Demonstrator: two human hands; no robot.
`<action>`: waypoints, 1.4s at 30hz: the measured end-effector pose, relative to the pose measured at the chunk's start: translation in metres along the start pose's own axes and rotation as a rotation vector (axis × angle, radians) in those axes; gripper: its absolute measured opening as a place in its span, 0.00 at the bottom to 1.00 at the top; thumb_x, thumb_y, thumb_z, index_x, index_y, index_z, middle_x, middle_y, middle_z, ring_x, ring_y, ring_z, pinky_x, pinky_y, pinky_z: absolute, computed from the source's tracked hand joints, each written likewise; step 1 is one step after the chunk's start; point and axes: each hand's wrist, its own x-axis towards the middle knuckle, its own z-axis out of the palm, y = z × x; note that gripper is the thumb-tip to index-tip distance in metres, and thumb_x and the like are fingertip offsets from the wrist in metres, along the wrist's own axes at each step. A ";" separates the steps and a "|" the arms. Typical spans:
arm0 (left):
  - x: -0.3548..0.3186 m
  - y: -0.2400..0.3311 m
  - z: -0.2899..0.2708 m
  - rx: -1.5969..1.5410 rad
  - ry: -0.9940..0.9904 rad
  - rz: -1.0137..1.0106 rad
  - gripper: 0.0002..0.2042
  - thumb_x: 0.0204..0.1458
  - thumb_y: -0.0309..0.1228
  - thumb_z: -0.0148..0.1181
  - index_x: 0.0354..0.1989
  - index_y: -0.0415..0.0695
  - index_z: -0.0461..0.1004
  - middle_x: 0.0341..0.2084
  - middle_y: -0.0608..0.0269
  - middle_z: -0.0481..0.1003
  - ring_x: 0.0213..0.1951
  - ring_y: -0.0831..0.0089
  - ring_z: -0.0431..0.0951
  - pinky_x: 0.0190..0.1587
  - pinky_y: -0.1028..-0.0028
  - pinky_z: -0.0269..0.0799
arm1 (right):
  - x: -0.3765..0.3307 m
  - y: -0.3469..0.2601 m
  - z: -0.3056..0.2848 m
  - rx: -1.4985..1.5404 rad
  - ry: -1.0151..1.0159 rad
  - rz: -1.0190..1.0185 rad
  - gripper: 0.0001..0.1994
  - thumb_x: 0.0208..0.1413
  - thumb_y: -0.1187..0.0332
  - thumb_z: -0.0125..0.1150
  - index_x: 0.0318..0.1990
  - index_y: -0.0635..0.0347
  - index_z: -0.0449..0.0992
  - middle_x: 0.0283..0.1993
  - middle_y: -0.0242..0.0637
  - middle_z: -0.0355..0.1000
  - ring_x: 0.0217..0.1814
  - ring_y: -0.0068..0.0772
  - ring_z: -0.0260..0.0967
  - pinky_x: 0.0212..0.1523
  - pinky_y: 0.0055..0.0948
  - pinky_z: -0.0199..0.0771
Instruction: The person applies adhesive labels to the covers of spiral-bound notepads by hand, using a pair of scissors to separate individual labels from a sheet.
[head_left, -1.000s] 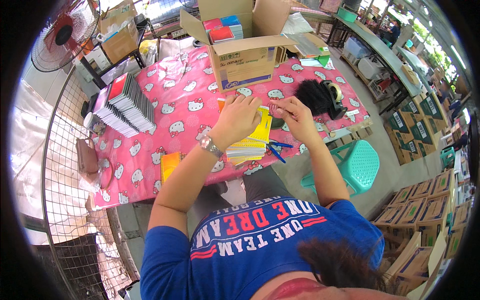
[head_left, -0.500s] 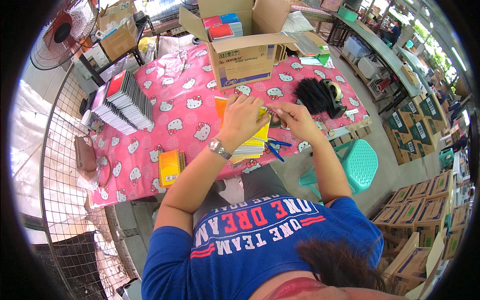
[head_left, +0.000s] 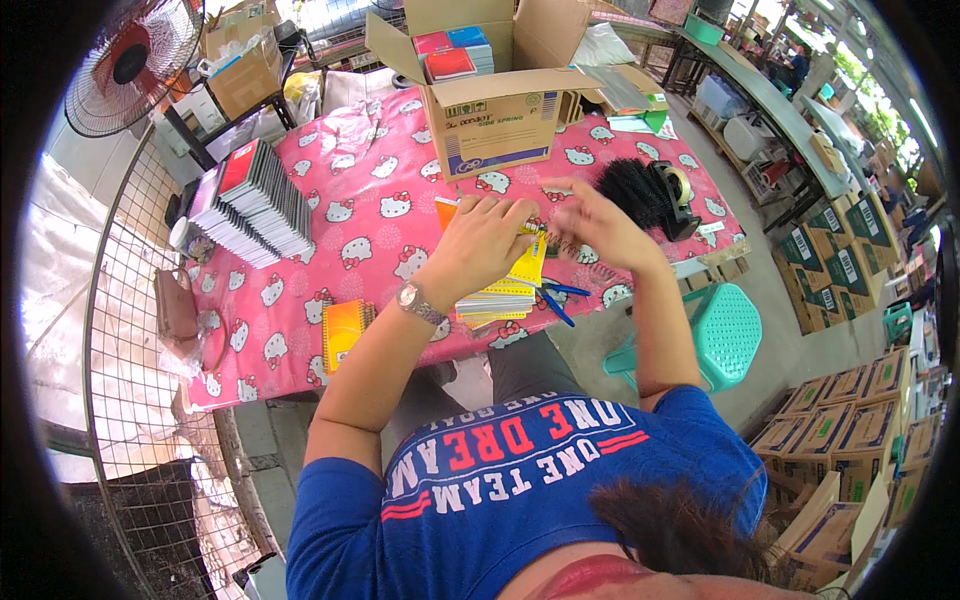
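My left hand (head_left: 482,245) is closed on a yellow notebook (head_left: 528,262), pressing it near its top edge. A thin wire coil (head_left: 582,256) runs out from that edge to the right, under my right hand (head_left: 605,228). The right hand is raised and slightly blurred, its fingers apart and the index finger stretched out. Beneath the notebook lies a stack of yellow-covered pads (head_left: 495,306). Blue-handled pliers (head_left: 562,300) rest just right of the stack, close to the table's near edge.
Orange-yellow spiral notebooks (head_left: 345,332) lie at left, with a tall stack of black-edged notebooks (head_left: 255,205) behind. An open cardboard box (head_left: 497,130) holds red and blue books. A black bristly bundle (head_left: 632,193) and a tape dispenser (head_left: 678,200) stand right; a green stool (head_left: 727,335) is below.
My right hand has opened from a pinch at the notebook's edge and lifted slightly. More of the coil now shows, trailing to the right. My left hand stays on the notebook.
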 end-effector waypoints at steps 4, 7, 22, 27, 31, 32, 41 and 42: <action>0.019 0.013 0.008 -0.081 -0.030 0.059 0.08 0.56 0.34 0.53 0.41 0.47 0.68 0.37 0.59 0.75 0.43 0.59 0.73 0.50 0.60 0.61 | 0.080 0.191 -0.062 -0.666 0.758 0.165 0.20 0.62 0.54 0.48 0.52 0.60 0.70 0.44 0.49 0.74 0.37 0.50 0.75 0.37 0.41 0.75; 0.012 -0.003 0.011 -0.109 -0.005 0.061 0.09 0.59 0.35 0.51 0.42 0.44 0.69 0.37 0.56 0.74 0.42 0.57 0.72 0.49 0.61 0.62 | 0.098 0.278 -0.005 -1.393 0.886 0.123 0.24 0.59 0.48 0.49 0.46 0.63 0.74 0.44 0.53 0.75 0.40 0.54 0.75 0.39 0.45 0.75; 0.002 0.000 0.014 -0.078 0.090 -0.127 0.20 0.43 0.49 0.68 0.35 0.47 0.74 0.35 0.63 0.70 0.46 0.61 0.68 0.49 0.59 0.61 | 0.015 -0.006 -0.046 -0.229 -0.290 0.088 0.30 0.51 0.51 0.61 0.52 0.71 0.73 0.52 0.51 0.73 0.56 0.47 0.71 0.60 0.42 0.67; 0.000 -0.003 0.016 -0.037 0.103 -0.101 0.20 0.43 0.50 0.66 0.33 0.46 0.74 0.35 0.62 0.70 0.47 0.63 0.68 0.48 0.60 0.61 | 0.015 -0.004 -0.055 0.247 -0.175 -0.110 0.24 0.54 0.55 0.60 0.49 0.67 0.75 0.48 0.39 0.73 0.46 0.32 0.72 0.51 0.32 0.70; -0.002 -0.004 0.012 -0.020 0.130 -0.099 0.20 0.44 0.51 0.66 0.32 0.46 0.74 0.35 0.63 0.70 0.45 0.63 0.68 0.47 0.61 0.61 | 0.012 -0.015 -0.056 0.178 -0.052 -0.177 0.20 0.56 0.55 0.59 0.45 0.66 0.74 0.46 0.36 0.73 0.49 0.31 0.71 0.52 0.30 0.68; -0.002 -0.003 0.012 -0.022 0.126 -0.102 0.20 0.44 0.51 0.66 0.32 0.46 0.74 0.35 0.63 0.70 0.45 0.63 0.68 0.47 0.61 0.61 | 0.011 -0.014 -0.055 0.106 -0.063 -0.252 0.21 0.56 0.55 0.59 0.45 0.66 0.73 0.45 0.36 0.73 0.49 0.30 0.71 0.52 0.30 0.69; -0.005 0.010 0.011 -0.027 0.176 -0.144 0.19 0.46 0.50 0.66 0.35 0.48 0.76 0.35 0.61 0.71 0.46 0.61 0.68 0.51 0.56 0.59 | 0.016 0.026 -0.042 0.277 -0.071 -0.164 0.13 0.60 0.59 0.55 0.42 0.60 0.67 0.58 0.48 0.66 0.59 0.46 0.69 0.58 0.44 0.70; -0.005 0.015 0.012 -0.054 0.196 -0.141 0.17 0.47 0.49 0.65 0.35 0.49 0.77 0.36 0.63 0.71 0.47 0.62 0.68 0.51 0.54 0.57 | 0.015 0.027 -0.041 0.279 -0.070 -0.163 0.13 0.60 0.59 0.55 0.42 0.60 0.67 0.58 0.48 0.66 0.59 0.46 0.69 0.58 0.44 0.70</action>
